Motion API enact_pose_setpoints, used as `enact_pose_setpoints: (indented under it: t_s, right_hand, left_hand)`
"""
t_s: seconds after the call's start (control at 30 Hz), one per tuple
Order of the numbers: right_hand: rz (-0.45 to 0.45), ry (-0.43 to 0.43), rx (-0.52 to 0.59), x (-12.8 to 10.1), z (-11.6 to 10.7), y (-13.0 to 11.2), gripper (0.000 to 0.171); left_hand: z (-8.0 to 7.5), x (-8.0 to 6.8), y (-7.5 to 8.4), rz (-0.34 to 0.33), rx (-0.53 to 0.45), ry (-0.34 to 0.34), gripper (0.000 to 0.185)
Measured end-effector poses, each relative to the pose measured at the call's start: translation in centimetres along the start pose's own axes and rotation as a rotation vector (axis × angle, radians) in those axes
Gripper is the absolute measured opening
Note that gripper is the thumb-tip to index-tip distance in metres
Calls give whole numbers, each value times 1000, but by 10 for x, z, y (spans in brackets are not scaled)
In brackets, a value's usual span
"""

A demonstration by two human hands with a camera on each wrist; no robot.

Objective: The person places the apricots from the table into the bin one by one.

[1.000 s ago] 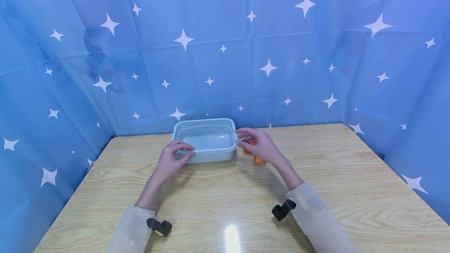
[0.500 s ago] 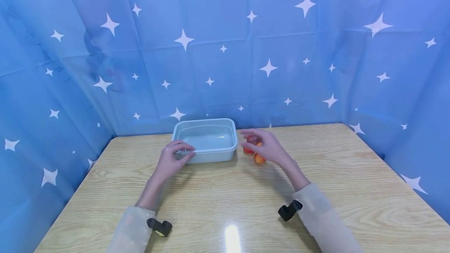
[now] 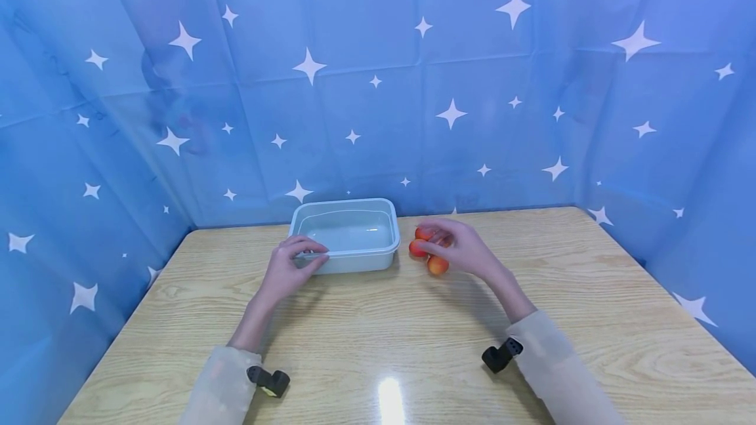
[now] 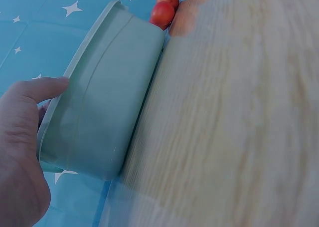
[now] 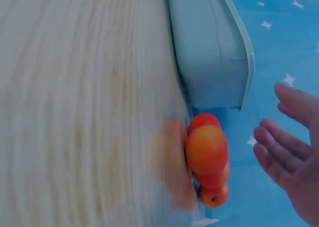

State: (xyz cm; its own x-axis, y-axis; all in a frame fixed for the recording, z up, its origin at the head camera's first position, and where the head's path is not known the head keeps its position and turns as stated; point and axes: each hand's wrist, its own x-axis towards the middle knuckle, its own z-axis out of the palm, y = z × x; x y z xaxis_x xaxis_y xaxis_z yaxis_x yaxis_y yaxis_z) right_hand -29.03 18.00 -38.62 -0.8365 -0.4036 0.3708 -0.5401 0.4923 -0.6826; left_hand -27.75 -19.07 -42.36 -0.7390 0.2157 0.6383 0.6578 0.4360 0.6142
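Gripping the pale tub (image 3: pixel 345 235) at its near-left rim w/ my left hand (image 3: pixel 287 270), thumb on the edge, while my right hand (image 3: pixel 463 249) hovers loose-fingered over the orange-red fruits (image 3: pixel 428 249) just right of the tub on the wooden table (image 3: pixel 413 333), maybe touching one.

wooden table (image 3: pixel 378 320), blue star-patterned backdrop (image 3: pixel 378 84) behind it
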Motion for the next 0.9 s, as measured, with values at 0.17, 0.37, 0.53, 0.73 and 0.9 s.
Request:
enact_pose_setpoints:
  t_s: [0.17,0.37,0.53,0.73,0.9]
  right_hand:
    - [27,-23,-1,-5,-4,4,41]
    - [40,-43,-21,-10,-7,8,45]
    - [27,-75,-76,-15,-10,14,44]
    - [43,-137,-110,-17,-12,22,42]
    - [52,-176,-100,-17,-13,24,41]
  left_hand:
    - [1,0,2,-5,14,3,13]
    - [-3,2,26,5,10,-4,12]
    - [-6,2,38,14,-1,5,13]
    - [-5,1,38,19,-10,2,14]
    - [-5,2,37,30,-5,5,14]
